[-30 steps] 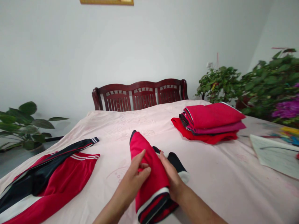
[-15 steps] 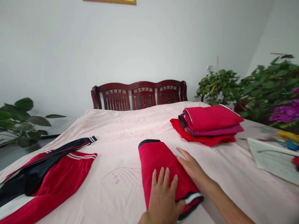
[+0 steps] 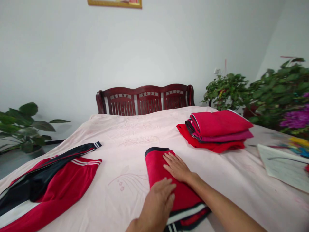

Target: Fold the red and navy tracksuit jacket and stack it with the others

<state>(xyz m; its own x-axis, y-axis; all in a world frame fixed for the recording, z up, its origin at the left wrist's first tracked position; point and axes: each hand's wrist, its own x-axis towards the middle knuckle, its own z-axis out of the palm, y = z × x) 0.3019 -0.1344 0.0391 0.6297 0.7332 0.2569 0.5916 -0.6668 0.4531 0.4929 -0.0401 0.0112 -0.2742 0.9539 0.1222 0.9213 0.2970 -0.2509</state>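
From the head camera, a person's left hand (image 3: 156, 203) and right hand (image 3: 176, 167) lie open and flat, neither closing on anything, pressing a folded red track garment (image 3: 183, 196) on the pink-sheeted bed (image 3: 120, 161). The pressing looks like the step in hand. Its striped end (image 3: 185, 219) lies nearest the person, and that end seems to call for the hands now. Beyond, to the right, sits a folded red stack (image 3: 217, 129); to the left, a red-and-black track jacket (image 3: 65, 180) lies spread out.
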